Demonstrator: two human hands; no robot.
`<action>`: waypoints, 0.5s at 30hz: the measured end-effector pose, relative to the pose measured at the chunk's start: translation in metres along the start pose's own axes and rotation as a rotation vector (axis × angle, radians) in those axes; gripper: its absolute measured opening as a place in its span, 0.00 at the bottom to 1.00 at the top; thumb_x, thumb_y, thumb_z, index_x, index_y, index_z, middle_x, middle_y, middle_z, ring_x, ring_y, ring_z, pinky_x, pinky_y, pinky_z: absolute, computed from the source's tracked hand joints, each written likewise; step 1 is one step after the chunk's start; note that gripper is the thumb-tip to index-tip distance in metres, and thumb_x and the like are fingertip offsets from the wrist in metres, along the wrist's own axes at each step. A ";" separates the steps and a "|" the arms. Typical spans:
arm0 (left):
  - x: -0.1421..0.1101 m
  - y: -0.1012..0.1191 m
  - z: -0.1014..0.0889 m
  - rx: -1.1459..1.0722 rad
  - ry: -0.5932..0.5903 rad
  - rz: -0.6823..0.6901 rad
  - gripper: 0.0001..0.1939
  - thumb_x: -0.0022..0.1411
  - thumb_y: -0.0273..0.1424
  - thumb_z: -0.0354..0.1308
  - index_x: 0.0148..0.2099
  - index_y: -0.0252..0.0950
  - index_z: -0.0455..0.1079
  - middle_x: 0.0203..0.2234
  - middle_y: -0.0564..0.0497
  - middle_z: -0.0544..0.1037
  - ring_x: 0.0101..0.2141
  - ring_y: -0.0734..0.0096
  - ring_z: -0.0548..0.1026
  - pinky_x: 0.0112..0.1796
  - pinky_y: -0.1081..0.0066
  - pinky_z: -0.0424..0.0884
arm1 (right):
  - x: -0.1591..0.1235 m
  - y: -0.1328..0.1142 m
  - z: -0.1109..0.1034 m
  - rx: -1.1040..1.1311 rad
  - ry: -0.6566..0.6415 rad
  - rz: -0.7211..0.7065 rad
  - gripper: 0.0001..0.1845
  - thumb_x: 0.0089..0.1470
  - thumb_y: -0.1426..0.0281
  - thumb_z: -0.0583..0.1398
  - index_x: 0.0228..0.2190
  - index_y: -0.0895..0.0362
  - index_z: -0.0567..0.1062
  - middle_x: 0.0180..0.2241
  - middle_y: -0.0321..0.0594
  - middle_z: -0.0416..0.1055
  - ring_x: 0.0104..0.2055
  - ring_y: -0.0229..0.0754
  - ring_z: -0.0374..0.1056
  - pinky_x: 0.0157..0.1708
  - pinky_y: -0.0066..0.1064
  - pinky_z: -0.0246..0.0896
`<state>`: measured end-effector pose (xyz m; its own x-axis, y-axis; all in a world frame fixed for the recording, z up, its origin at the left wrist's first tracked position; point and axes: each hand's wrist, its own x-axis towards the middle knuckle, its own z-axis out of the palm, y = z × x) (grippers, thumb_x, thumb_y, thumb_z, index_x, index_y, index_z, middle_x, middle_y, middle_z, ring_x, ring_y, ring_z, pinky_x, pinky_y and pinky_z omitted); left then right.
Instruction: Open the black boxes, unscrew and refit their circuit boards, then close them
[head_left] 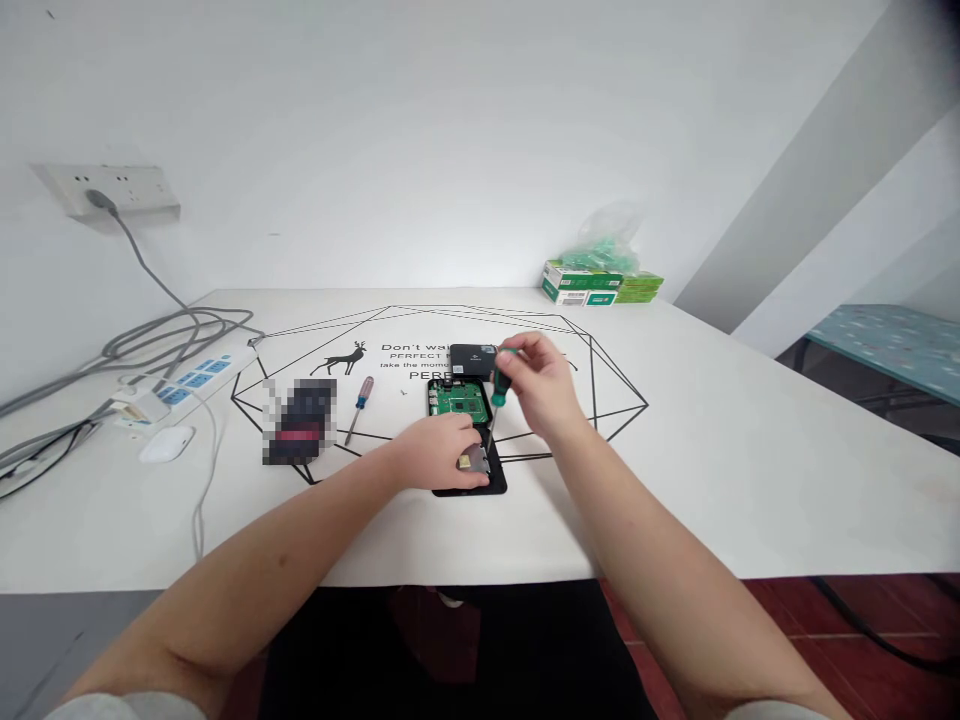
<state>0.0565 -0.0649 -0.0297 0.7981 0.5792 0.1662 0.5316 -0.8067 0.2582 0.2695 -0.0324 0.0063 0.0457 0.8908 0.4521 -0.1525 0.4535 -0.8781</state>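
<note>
My right hand (541, 385) grips a green-handled screwdriver (501, 390), its shaft pointing down. The tip meets the edge of a silver metal plate (475, 458) lying on a black cover (469, 491). Fingers of my left hand (442, 452) are curled around that plate, pinching it against the cover. Just beyond is a green circuit board (459, 402) in an open black case, partly hidden by my left hand. A black lid-like square (472, 359) lies behind the case.
A second screwdriver (360, 408) and a pixelated dark object (301, 422) lie to the left. Farther left are a power strip (202, 378), coiled grey cables (176, 335) and a white mouse-like object (167, 444). Green-and-white boxes (585, 283) stand by the wall.
</note>
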 end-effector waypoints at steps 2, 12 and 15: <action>0.000 0.004 -0.001 0.011 -0.021 -0.013 0.17 0.68 0.46 0.70 0.39 0.36 0.77 0.38 0.46 0.77 0.38 0.59 0.78 0.39 0.63 0.73 | 0.027 0.003 -0.020 -0.139 0.187 0.067 0.19 0.54 0.53 0.72 0.39 0.49 0.74 0.36 0.32 0.71 0.30 0.37 0.65 0.28 0.32 0.65; 0.001 0.006 0.001 -0.228 0.269 -0.079 0.15 0.58 0.41 0.72 0.40 0.39 0.75 0.36 0.48 0.79 0.38 0.58 0.79 0.42 0.61 0.77 | 0.045 0.057 -0.076 -1.003 0.215 0.386 0.10 0.56 0.71 0.65 0.26 0.52 0.71 0.28 0.43 0.74 0.38 0.49 0.71 0.43 0.42 0.67; 0.002 0.008 -0.003 -0.461 0.478 -0.181 0.13 0.58 0.40 0.70 0.42 0.40 0.76 0.36 0.48 0.79 0.37 0.62 0.78 0.41 0.62 0.77 | 0.035 0.069 -0.070 -1.045 0.166 0.376 0.07 0.54 0.70 0.67 0.29 0.53 0.73 0.33 0.46 0.77 0.43 0.53 0.74 0.49 0.44 0.69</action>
<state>0.0616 -0.0699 -0.0246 0.4393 0.7736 0.4567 0.3849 -0.6215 0.6824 0.3295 0.0323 -0.0489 0.3137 0.9336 0.1729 0.7151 -0.1125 -0.6899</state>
